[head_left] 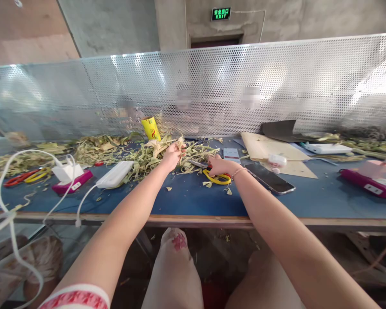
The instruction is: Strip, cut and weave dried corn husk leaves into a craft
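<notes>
My left hand (173,155) is closed on a bunch of pale dry leaves (180,143) at the edge of a heap of leaf scraps (141,156) on the blue table (186,197). My right hand (219,166) grips yellow-handled scissors (216,177), whose blades (197,163) point left toward the leaves. A bracelet sits on my right wrist. My knees show below the table's front edge.
A black phone (270,178), a yellow roll (151,128), cardboard sheets (270,150), a white power bank (114,174) with cables, pink devices (71,184) (369,182) and red and yellow scissors (22,177) lie on the table. A perforated metal screen (212,86) stands behind; people sit beyond it.
</notes>
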Motion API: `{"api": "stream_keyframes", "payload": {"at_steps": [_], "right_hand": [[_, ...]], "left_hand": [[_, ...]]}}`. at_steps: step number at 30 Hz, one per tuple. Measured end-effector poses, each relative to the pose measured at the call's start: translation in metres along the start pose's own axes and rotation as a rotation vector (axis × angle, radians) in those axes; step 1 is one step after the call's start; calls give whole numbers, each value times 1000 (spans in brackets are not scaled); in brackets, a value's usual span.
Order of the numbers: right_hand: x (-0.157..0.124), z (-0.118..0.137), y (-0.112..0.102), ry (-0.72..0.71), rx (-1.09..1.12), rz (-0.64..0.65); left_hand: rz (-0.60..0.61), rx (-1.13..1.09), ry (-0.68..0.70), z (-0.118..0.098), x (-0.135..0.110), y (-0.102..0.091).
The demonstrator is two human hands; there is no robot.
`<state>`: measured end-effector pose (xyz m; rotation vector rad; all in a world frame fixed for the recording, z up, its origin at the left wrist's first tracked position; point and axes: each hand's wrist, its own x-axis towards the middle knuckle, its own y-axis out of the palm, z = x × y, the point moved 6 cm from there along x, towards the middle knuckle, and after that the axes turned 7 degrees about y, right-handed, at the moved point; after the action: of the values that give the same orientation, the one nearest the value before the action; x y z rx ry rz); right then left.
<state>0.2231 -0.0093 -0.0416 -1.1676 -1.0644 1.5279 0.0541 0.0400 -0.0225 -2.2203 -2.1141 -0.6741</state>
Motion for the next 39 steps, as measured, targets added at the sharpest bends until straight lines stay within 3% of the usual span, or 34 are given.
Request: {"api": "stream_keyframes", "payload": {"at_steps": [6,16,22,27,33,39], "right_hand": [[-4,-5,-2,41,-10,35],[-1,0,-7,-80,8,-57],[-1,4,-4,-75,10,-46],[-4,0,-12,-136,63,-80],[-4,1,-42,-179,564,-569],[9,26,-23,-392,1189,-458]], "left_hand": [[-75,-33,-7,1,1,-6],[-134,-65,-4,-3,4,-14],[-187,-180,-65,-9,1,-12],[-146,-188,-99,-10,-1,-10],[19,-168,-122,-9,-8,4],[201,-188,-128,-2,-18,26]]}}
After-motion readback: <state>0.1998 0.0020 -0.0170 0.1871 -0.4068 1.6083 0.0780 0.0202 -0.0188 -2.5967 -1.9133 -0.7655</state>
